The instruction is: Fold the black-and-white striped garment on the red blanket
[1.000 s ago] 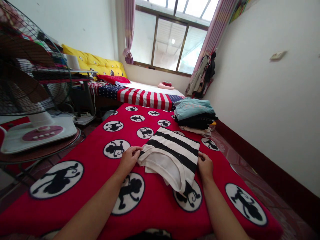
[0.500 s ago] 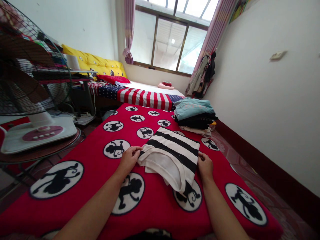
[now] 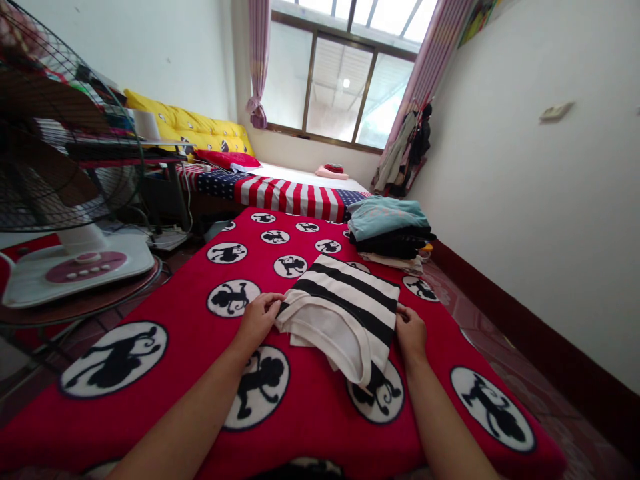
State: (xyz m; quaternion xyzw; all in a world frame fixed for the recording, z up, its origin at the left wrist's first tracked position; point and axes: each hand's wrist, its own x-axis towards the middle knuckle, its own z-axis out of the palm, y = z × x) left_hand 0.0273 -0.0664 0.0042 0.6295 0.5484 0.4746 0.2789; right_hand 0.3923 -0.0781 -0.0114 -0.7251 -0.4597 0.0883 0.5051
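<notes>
A black-and-white striped shirt (image 3: 350, 293) lies folded into a rough rectangle on the red blanket (image 3: 180, 300), its white round neckline turned toward me. At the shirt's left edge, my left hand (image 3: 260, 317) is closed, thumb and fingers pinching the cloth by the collar end. On the opposite side my right hand (image 3: 411, 330) grips the right edge, its fingertips partly tucked under the fabric. Just beyond the shirt, toward the right, stands a stack of folded clothes (image 3: 390, 230) with a light blue garment on top and black ones below.
An electric fan (image 3: 80, 260) sits on a round stool at the left, beside a cluttered desk (image 3: 130, 160). Another bed with a flag-patterned cover (image 3: 285, 193) lies under the window. Clothes (image 3: 405, 147) hang by the curtain. A white wall (image 3: 540, 200) rises at the right.
</notes>
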